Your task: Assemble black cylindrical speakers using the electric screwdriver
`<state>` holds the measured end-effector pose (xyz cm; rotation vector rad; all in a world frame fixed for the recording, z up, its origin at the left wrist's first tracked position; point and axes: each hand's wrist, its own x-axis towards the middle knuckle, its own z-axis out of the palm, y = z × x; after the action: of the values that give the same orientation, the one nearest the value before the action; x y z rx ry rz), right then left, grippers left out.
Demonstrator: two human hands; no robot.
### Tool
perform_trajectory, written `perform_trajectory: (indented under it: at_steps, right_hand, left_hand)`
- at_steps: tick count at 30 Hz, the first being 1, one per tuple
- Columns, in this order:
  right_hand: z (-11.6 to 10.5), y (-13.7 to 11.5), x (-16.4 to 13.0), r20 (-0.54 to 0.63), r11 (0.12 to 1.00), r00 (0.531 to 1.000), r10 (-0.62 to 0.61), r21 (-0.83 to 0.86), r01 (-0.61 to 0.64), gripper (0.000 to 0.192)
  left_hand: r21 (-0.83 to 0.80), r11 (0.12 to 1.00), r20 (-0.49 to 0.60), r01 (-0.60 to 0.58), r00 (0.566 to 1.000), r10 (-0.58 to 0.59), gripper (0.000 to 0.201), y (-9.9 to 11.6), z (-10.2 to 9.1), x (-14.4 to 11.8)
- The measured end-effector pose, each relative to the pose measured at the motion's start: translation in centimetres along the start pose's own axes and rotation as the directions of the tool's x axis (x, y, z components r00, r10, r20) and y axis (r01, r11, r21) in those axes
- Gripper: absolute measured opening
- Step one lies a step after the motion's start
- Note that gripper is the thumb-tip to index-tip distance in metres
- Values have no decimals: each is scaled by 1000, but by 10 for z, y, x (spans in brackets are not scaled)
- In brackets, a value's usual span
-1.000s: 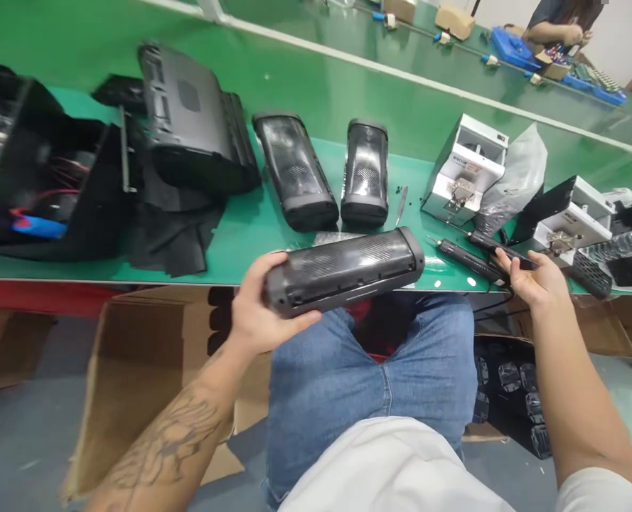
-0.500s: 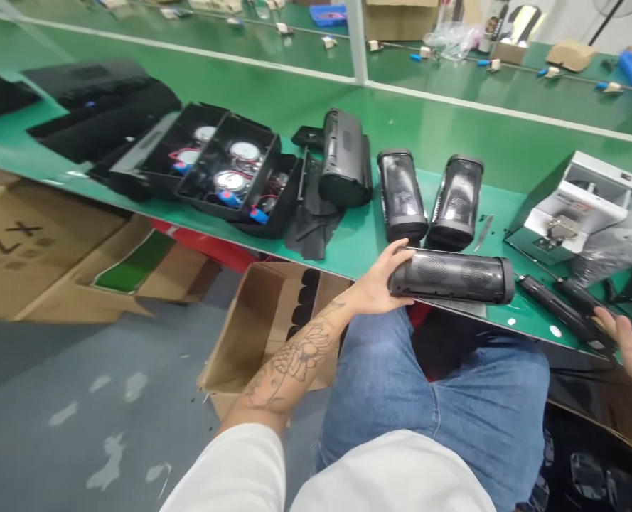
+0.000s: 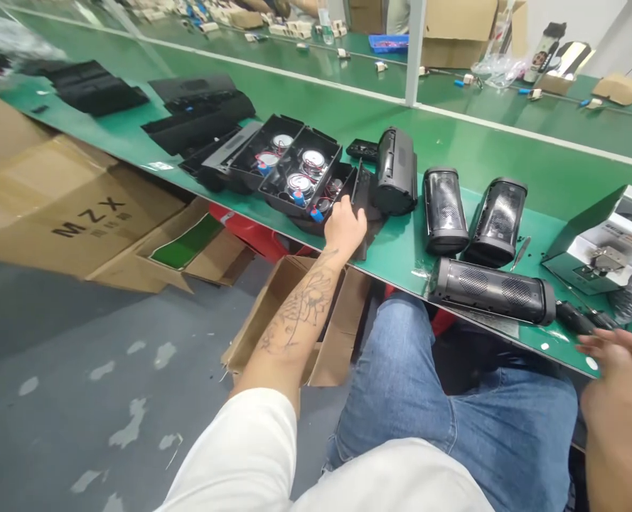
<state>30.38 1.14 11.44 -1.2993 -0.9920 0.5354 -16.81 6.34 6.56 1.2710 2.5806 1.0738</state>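
Note:
My left hand (image 3: pixel 346 227) is at the front edge of the bench, fingers bent down between an open black speaker housing (image 3: pixel 299 188) and some flat black plastic pieces (image 3: pixel 369 192). Its fingertips are partly hidden, so what they grip cannot be made out. A black cylindrical speaker (image 3: pixel 491 290) with a perforated grille lies on its side along the bench edge, untouched. My right hand (image 3: pixel 617 366) hangs at the right edge with fingers apart and nothing in it, near black electric screwdrivers (image 3: pixel 574 317).
Two speakers (image 3: pixel 446 210) with clear film lie behind the loose one, and another black housing (image 3: pixel 394 171) stands left of them. A silver-white machine (image 3: pixel 603 242) stands at right. Tweezers (image 3: pixel 521 252) lie on the bench. Cardboard boxes (image 3: pixel 337 341) stand below the edge.
My left hand has let go of the speaker lying at the edge and moved left to the black pieces. My right hand has drawn back from the screwdrivers. The view has turned left.

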Motion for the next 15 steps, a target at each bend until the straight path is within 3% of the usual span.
perform_trajectory:
  at_steps: [1,2,4,6,7,8,12,15]
  right_hand:
    - [13,-7,-13,127,986,981,-148,-58,156,18]
    - [22,-13,-24,265,952,924,-277,-57,302,15]
    - [33,-21,-37,499,809,696,-516,17,588,16]
    - [39,-26,-45,614,656,454,-645,141,741,26]
    - [42,-28,-48,644,604,362,-674,197,772,29]
    - [47,-30,-52,656,570,301,-692,242,785,29]
    - [78,-28,-71,656,468,173,-735,306,829,20]
    - [99,-20,-79,655,457,176,-735,286,842,17]
  left_hand:
    - [16,999,15,29,999,-29,55,5,2,7]
    - [27,998,30,53,998,-54,53,10,4,12]
    - [41,996,49,85,995,-87,43,18,6,19]
    - [48,995,48,91,994,-94,34,26,5,23]
    - [53,995,43,84,995,-86,33,30,4,24]
    - [59,996,35,73,997,-75,34,34,1,26]
    - [112,994,-5,-11,1000,11,37,48,-14,33]
    - [149,982,-48,-116,991,124,37,47,-26,41]
